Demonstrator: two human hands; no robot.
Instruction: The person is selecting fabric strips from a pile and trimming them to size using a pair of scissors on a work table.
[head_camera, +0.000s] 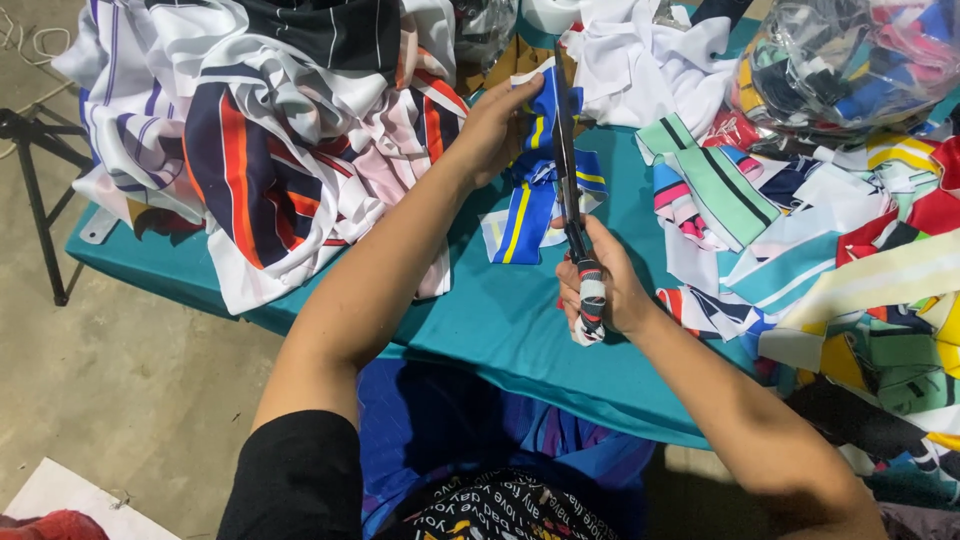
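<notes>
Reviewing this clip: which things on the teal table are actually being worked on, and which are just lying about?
In use:
- left hand holding the blue fabric strip with yellow and white stripes
- right hand gripping the long dark scissors with cloth-wrapped handles, blades at the strip

Lying about:
- heap of striped white, navy and red cloth
- pile of mixed coloured offcuts
- clear plastic bag of scraps
- teal table cover

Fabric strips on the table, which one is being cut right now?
The blue strip with yellow and white stripes, pinched by the left hand, along the scissors in the right hand.
</notes>
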